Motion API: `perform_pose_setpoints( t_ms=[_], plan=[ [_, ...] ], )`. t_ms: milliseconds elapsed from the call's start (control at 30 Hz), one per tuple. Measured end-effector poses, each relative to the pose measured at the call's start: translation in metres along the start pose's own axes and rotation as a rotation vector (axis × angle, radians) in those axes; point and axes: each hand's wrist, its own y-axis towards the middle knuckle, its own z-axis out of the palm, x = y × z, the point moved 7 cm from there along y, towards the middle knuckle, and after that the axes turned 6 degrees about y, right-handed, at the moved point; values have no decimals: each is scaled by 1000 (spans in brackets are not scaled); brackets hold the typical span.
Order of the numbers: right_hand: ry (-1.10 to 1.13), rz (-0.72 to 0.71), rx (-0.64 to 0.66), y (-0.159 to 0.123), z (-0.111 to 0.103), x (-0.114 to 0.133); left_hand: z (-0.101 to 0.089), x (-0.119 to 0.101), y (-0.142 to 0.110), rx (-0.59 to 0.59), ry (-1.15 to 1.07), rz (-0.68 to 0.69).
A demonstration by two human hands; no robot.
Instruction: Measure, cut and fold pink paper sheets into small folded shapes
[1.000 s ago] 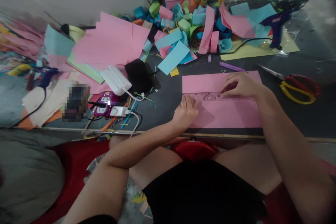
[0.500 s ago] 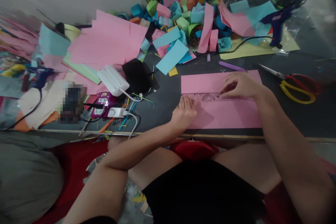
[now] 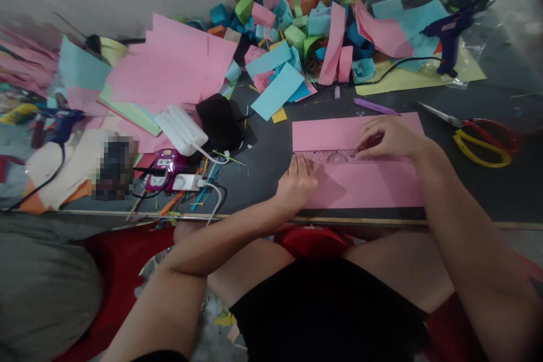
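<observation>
A pink sheet of paper lies flat on the dark table, with a clear ruler across it. The ruler has a printed half-circle scale in its middle. My left hand is closed, its bunched fingertips pressing the ruler's left end onto the paper. Toward the other end, my right hand is curled with its fingertips down on the ruler; the palm and wrist hide part of it. A purple pen lies just beyond the sheet, close to my right hand.
Scissors with red and yellow handles lie to the right. Behind are folded paper pieces and a glue gun. Pink sheets, a white adapter, a purple power socket and cables crowd the left.
Both hands and the ruler stay in place on the pink sheet. Only the camera view has shifted very slightly.
</observation>
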Motion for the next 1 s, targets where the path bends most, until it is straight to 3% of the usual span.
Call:
perform_pose_setpoints(
  t_ms=[233, 433, 667, 1000],
  plan=[
    [-10, -15, 4, 0, 0, -1, -8, -3, 1, -37, 34, 29],
    [-2, -15, 7, 1, 0, 2, 0, 0, 0, 54, -49, -2],
    [-2, -2, 9, 0, -1, 4, -7, -3, -1, -60, 59, 64],
    [-34, -10, 11, 0, -1, 5, -1, 2, -2, -18, -53, 3]
  ],
)
